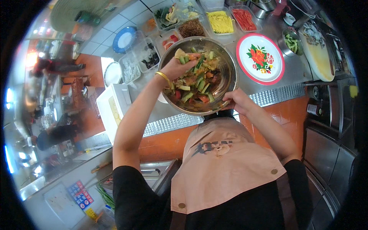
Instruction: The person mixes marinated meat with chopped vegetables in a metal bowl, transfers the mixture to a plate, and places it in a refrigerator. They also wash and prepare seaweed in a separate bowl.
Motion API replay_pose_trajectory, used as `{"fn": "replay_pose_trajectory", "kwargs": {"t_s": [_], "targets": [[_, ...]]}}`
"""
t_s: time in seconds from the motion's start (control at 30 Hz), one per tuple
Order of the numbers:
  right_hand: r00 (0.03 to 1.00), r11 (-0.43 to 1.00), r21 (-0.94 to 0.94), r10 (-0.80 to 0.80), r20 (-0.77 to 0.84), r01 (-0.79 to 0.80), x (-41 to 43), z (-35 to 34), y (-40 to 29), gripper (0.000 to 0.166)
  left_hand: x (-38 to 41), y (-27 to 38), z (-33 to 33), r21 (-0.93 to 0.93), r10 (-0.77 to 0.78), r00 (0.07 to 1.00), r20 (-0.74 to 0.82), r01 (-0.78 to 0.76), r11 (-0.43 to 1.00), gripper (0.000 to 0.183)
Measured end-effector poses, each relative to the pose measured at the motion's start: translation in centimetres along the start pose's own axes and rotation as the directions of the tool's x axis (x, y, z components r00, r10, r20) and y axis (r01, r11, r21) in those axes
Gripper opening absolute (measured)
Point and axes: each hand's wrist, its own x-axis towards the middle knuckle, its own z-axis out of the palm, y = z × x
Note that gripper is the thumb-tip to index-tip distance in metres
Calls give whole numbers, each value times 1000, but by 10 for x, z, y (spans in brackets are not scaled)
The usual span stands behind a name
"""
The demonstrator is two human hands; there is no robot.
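Note:
A steel mixing bowl (228, 86), tilted towards me, holds a dressed salad (198, 80) of cucumber pieces, red chunks and darker bits. My left hand (179, 67) is inside the bowl at its left, with fingers curled around some of the salad; cucumber pieces (184, 59) show at the fingers. A yellow bangle (163, 77) circles that wrist. My right hand (237, 100) grips the rim at the lower right, thumb on the inner edge and fingers underneath. To the right of the bowl lies a red-rimmed enamel plate (260, 59) with a floral print, bare of food.
Behind the bowl stand tubs of yellow strips (220, 22), red strips (244, 19) and brown shreds (191, 28). A small steel bowl of cucumber (290, 43) and a cutting board (319, 57) are at right. A white container (112, 100) sits near my left forearm. People are in the left background.

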Motion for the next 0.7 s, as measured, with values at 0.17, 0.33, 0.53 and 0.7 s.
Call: {"fn": "replay_pose_trajectory", "kwargs": {"t_s": [0.17,0.33,0.53,0.7], "targets": [[999,999,21,-38,-14,39,-17,16,-2,26,-10,22,-23,634,156,986,-59,-84,769,50],[997,999,-4,-35,74,35,1,30,-6,21,13,21,76,805,258,966,17,-166,570,45],[996,998,-10,-58,-71,57,-19,-3,-12,25,-36,11,43,944,330,896,297,-328,41,74],[995,997,12,-79,-60,80,-11,6,-5,22,16,-16,25,813,181,979,-98,-26,582,74]]}}
